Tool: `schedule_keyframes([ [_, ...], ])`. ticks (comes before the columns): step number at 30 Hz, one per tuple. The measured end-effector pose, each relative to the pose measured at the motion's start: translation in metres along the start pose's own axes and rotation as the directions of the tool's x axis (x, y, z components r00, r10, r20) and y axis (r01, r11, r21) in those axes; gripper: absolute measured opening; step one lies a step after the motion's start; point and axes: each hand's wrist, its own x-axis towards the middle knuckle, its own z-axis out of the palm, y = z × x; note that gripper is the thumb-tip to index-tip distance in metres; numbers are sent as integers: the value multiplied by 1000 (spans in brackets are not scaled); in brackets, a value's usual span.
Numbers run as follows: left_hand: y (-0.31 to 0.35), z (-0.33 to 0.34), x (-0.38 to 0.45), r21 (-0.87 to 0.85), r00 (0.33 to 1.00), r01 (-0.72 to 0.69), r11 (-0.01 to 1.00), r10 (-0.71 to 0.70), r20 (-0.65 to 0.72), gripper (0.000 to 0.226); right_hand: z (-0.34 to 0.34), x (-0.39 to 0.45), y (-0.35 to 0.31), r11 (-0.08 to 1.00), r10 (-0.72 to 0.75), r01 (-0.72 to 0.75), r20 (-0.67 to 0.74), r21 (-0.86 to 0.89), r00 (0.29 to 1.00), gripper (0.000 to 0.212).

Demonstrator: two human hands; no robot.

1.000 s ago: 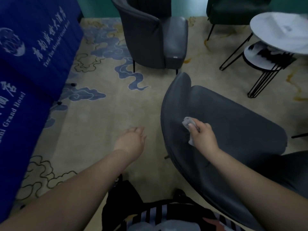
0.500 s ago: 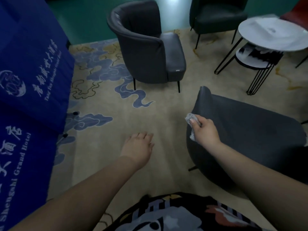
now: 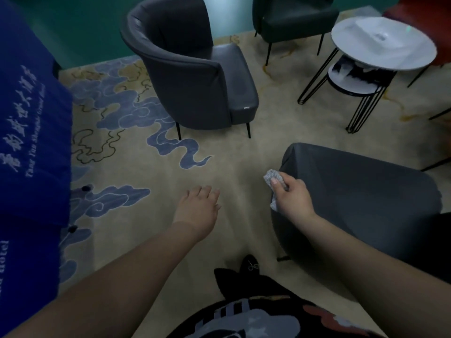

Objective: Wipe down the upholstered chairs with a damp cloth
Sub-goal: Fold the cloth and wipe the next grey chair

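My right hand (image 3: 292, 197) grips a crumpled grey cloth (image 3: 272, 177) against the left edge of the near dark grey upholstered chair's back (image 3: 361, 191), at the lower right. My left hand (image 3: 197, 208) hovers over the carpet to the left of that chair, fingers relaxed and holding nothing. A second dark grey armchair (image 3: 195, 76) stands farther off at the centre, seat facing right. A third dark chair (image 3: 292, 18) stands at the top.
A blue cloth banner with white lettering (image 3: 31, 132) hangs along the left. A round white side table (image 3: 383, 42) on black wire legs stands at the upper right, a lower shelf beneath. Patterned beige and blue carpet (image 3: 146, 167) covers the floor.
The view has lifted and pulled back, showing more of the far armchair and table. My right hand with the cloth slid up to the chair back's left edge. My left hand stayed open.
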Motion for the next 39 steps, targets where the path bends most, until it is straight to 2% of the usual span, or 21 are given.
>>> schedule_keyframes([
  [3,-6,-13,38,14,1000,8,1000,-9,24,48,3,44,-6,1000,5,-5,22,10,1000,48],
  [7,-20,-31,81,31,1000,9,999,-10,26,48,8,89,-18,998,46,-47,38,34,998,49],
  [11,-36,-46,125,60,999,-1,998,-2,50,50,12,131,-31,996,77,-78,31,44,997,64],
  [14,-47,-61,171,74,994,-80,994,75,76,50,13,169,-41,992,125,-125,-8,19,992,61],
  [17,-62,-74,226,92,985,-171,981,167,53,50,13,212,-46,985,171,-171,-29,-19,985,47],
  [22,-80,-105,316,80,951,-310,947,307,43,50,13,269,-69,959,282,-281,-150,29,948,48],
  [26,-83,-132,371,155,896,-445,882,436,90,52,8,300,-85,925,379,-366,-226,100,897,46],
  [30,-71,-152,425,221,832,-555,802,540,129,53,-2,322,-84,894,443,-401,-255,200,859,45],
  [36,-16,-174,511,245,779,-625,741,609,149,52,-52,372,-69,871,480,-400,-323,284,815,43],
  [39,18,-186,555,244,779,-626,741,605,165,52,-84,409,-49,869,488,-414,-328,270,809,31],
])
